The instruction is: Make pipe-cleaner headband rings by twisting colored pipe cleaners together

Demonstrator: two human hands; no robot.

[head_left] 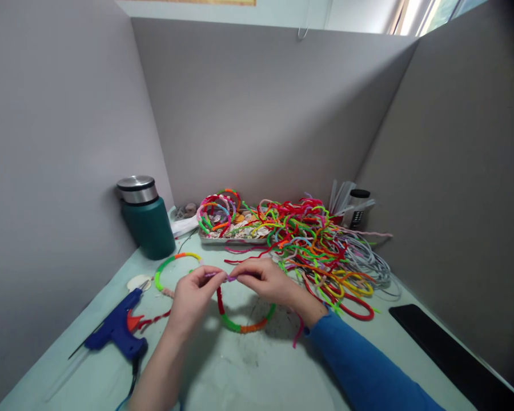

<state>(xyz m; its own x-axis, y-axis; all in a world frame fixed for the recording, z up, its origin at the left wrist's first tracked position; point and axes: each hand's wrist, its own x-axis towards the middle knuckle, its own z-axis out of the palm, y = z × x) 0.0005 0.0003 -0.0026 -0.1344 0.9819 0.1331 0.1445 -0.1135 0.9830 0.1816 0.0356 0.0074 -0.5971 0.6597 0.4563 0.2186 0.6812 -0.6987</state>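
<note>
My left hand (pixel 192 299) and my right hand (pixel 268 281) meet over the middle of the table, both pinching a purple pipe cleaner (pixel 223 276) at the top of a hoop wrapped in red, green and orange (pixel 240 325). The hoop hangs between my hands just above the table. A second wrapped hoop in green, orange and yellow (pixel 171 265) lies flat to the left, beyond my left hand.
A blue glue gun (pixel 117 331) lies front left. A dark green flask (pixel 148 220) stands back left. A metal tray (pixel 231 231) with wrapped hoops sits at the back, beside a big pile of coloured pipe cleaners (pixel 321 245). A black flat object (pixel 441 348) lies right.
</note>
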